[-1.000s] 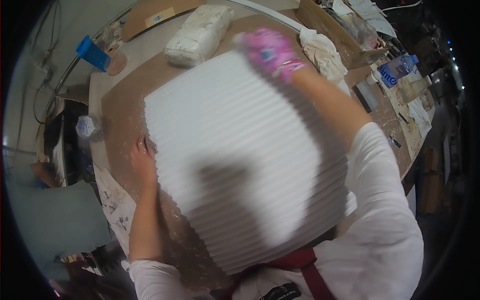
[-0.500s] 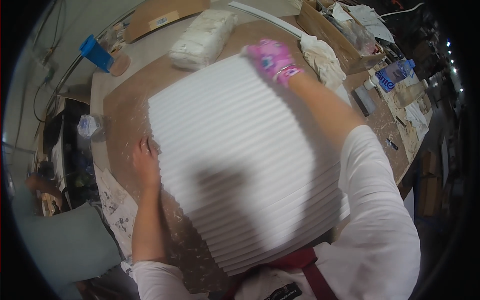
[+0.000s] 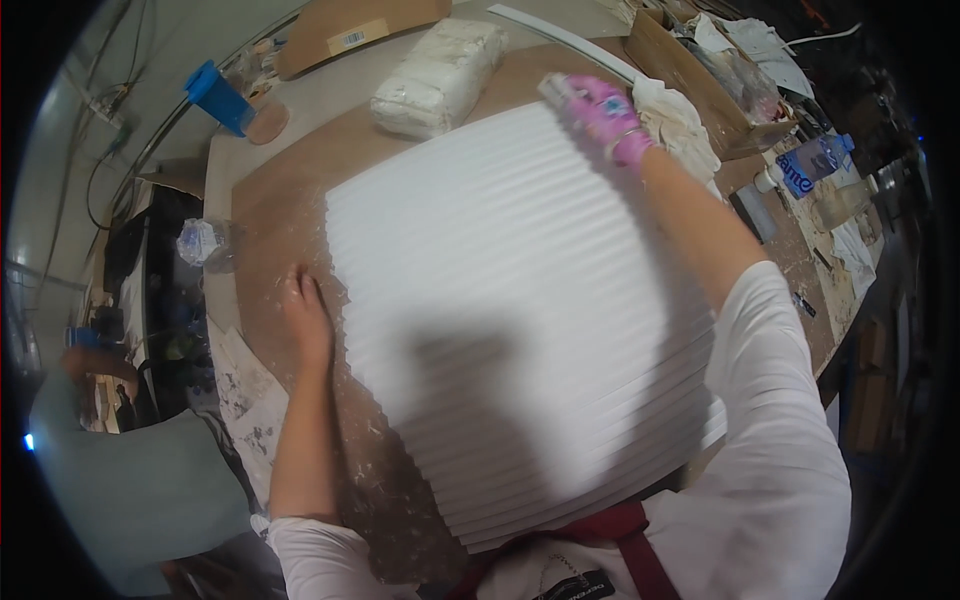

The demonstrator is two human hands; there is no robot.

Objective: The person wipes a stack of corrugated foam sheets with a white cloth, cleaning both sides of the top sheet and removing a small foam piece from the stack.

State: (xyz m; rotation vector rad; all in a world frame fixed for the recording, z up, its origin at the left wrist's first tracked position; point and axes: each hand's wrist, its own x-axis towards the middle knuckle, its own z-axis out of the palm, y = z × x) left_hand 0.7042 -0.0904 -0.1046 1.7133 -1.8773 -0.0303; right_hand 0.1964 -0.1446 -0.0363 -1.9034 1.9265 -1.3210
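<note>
A broad layer of white ridged strips point(image 3: 480, 230), laid side by side, covers the middle of the table; its left edge is jagged. At its far right corner is my right hand point(image 3: 605, 110), in a pink flowered glove. The fingers are closed round a small pale block point(image 3: 553, 88), blurred and mostly covered by the glove. My bare left hand point(image 3: 307, 318) rests on the brown board point(image 3: 270, 215) just beside the left edge of the strips. Its fingers are stretched forward and hold nothing.
Beyond the strips lie a white wrapped bundle point(image 3: 440, 80) and a long white strip point(image 3: 560, 38). A cloth point(image 3: 680, 120), a cardboard box point(image 3: 690, 85) and bottles point(image 3: 815, 165) are at the right. At the left stand a blue cup point(image 3: 218, 98) and a co-worker's sleeve point(image 3: 140, 490).
My gloved right hand has shifted right along the far edge of the strips with the pale block. The whole view has slid slightly right; my left hand now lies slightly apart from the strips' edge.
</note>
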